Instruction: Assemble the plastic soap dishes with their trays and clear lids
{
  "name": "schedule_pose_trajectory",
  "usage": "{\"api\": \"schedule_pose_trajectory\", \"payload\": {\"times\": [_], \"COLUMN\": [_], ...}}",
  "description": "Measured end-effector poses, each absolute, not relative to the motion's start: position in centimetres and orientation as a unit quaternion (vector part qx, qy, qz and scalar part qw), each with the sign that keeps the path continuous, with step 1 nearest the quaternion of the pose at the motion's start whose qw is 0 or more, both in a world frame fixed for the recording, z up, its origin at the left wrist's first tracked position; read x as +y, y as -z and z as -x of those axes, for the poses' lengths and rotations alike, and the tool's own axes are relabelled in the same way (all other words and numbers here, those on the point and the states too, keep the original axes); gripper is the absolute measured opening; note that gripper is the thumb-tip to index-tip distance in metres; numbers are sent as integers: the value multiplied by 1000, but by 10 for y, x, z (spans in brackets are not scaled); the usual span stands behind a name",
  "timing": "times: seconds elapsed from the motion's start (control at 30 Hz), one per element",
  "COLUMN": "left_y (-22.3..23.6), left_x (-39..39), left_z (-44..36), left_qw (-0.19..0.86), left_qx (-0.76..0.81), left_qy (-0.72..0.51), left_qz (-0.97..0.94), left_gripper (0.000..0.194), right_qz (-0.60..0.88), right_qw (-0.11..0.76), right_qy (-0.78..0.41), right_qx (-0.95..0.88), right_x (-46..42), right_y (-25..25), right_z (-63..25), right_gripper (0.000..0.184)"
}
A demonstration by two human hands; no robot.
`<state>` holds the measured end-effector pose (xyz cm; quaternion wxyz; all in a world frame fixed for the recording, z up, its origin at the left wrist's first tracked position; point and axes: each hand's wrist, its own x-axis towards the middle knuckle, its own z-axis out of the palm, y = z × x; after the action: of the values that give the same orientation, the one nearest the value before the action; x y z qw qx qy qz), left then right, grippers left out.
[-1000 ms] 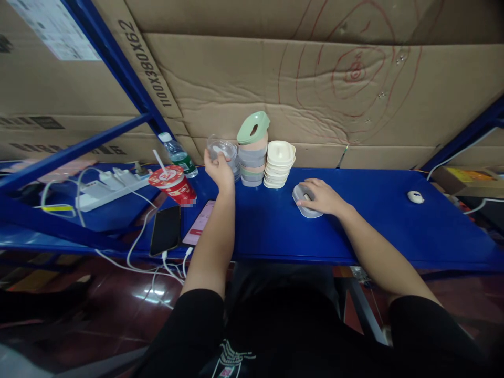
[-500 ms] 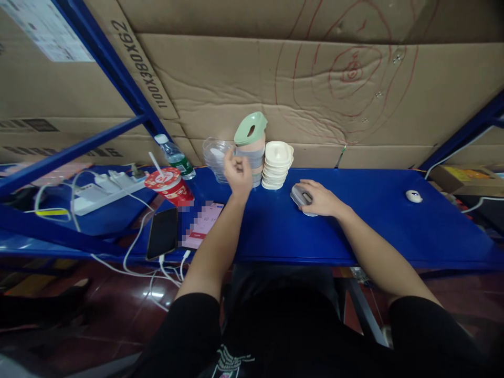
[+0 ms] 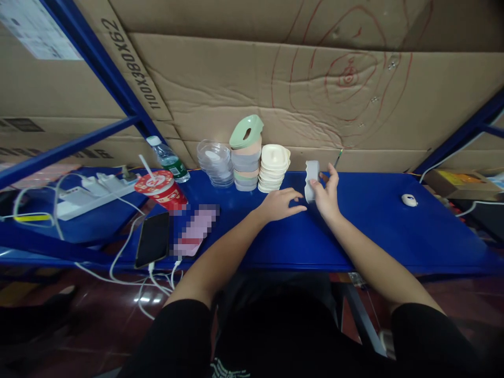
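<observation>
Tipped onto its edge, the gray piece is pinched by the right hand; the left hand, fingers spread, has moved to its eight o'clock. Cardboard at ten o'clock reads "1100X380X62".

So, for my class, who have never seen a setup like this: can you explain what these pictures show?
There is no robot, just a person's two bare hands. One camera, worn on the head, takes every picture, looking forward and down.

The right hand holds up a thin grey wavy-edged piece in its fingers. The left hand is open close beside it; whether it touches is unclear.

On the blue tabletop stand a stack of clear plastic pieces, a mixed pastel stack with a slotted green piece tilted on top, and a cream stack. To the left are a red patterned cup, a white-capped clear bottle and two phones.
</observation>
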<state>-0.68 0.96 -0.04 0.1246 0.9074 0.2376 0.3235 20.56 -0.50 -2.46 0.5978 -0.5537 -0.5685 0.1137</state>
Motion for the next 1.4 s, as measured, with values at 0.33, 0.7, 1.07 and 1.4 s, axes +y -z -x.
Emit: {"api": "schedule_pose_trajectory", "payload": {"times": [0.33,0.7,1.07,1.4], "left_y": [4,-12,-7,1], "left_x": [4,14,50,67], "left_z": [-4,18,32,24], "left_qw": [196,-19,-102,-106], "left_qx": [243,252,379,416], "left_qy": [-389,-495,-504,-482], "left_qz": [-867,-832,-769,-764], "left_gripper": [12,21,37,42], "right_qz": [538,548,530,531], "right_qw": [602,657,642,615], "right_qy": [-120,-127,-155,-153], "right_qx": [-578,-502,-532,-563], "right_x": [3,23,19,11], "right_y": [38,27,34,35], "right_z": [-200,-223,-212,-206], "right_gripper": [78,72,82,74]}}
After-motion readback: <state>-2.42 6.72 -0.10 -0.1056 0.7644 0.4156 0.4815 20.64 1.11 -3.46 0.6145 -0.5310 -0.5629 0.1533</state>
